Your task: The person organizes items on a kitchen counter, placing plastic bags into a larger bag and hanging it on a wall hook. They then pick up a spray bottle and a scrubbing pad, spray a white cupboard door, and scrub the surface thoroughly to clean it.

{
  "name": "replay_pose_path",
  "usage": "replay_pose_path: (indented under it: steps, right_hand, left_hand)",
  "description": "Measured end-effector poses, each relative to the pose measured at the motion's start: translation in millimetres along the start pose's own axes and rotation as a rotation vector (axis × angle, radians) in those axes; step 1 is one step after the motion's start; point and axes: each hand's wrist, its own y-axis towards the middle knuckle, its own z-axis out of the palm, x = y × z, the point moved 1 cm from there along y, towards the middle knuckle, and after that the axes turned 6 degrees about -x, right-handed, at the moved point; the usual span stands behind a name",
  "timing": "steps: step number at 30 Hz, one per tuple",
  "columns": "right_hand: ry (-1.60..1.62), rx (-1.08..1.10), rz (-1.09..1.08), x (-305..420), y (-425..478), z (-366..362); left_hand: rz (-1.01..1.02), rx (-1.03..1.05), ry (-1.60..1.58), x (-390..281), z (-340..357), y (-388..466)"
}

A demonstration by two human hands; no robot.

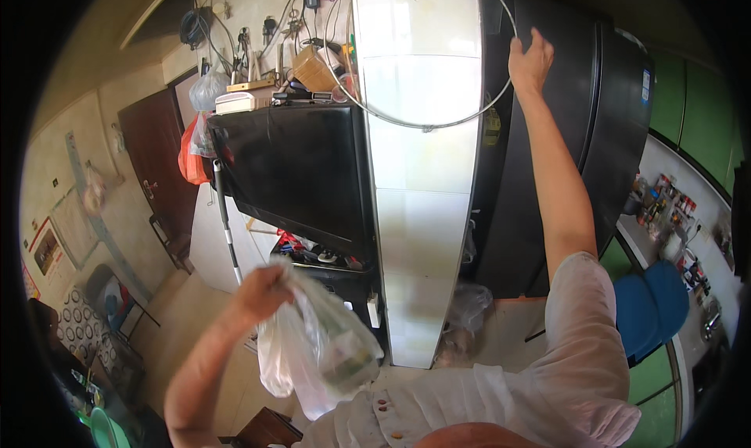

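Note:
My left hand [265, 292] grips the gathered top of a translucent plastic bag [343, 354], which hangs down before my shirt with blurred contents inside. My right hand [531, 64] is raised at the upper right, at the rim of a large thin hoop [428, 125] in front of a white tiled pillar [423, 155]. Its thumb is at the hoop's edge and the index finger points up; whether it grips the hoop cannot be made out. Behind that hand stands a dark refrigerator [557, 125].
A black television [287, 172] stands left of the pillar, with boxes and tools above it. A striped pole [226, 213] leans beside it. Another plastic bag [469, 307] lies by the pillar's foot. Blue chairs [651, 313] stand right, near a cluttered kitchen counter [636, 231].

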Motion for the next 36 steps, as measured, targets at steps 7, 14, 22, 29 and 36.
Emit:
replay_pose_path:
  steps: [7,14,22,29,36]
  right_hand:
    - [0.238,1.181,-0.278,146.3,-129.4,101.5]
    - [-0.044,1.061,0.083,122.1,-88.3,97.7]
    - [-0.056,0.788,0.257,104.9,33.5,86.6]
    - [-0.395,0.817,-0.024,133.1,64.3,69.5]
    - [-0.247,0.695,0.074,82.1,66.4,73.2]
  left_hand:
    - [0.283,0.221,0.170,-141.1,-48.0,102.5]
    - [0.454,0.041,0.093,-197.9,-98.3,172.7]
    - [0.800,-0.570,0.335,-277.4,-112.5,269.8]
    - [0.933,-0.411,0.100,-306.1,-129.6,310.8]
    - [0.704,0.166,-0.562,-296.2,-129.4,336.2]
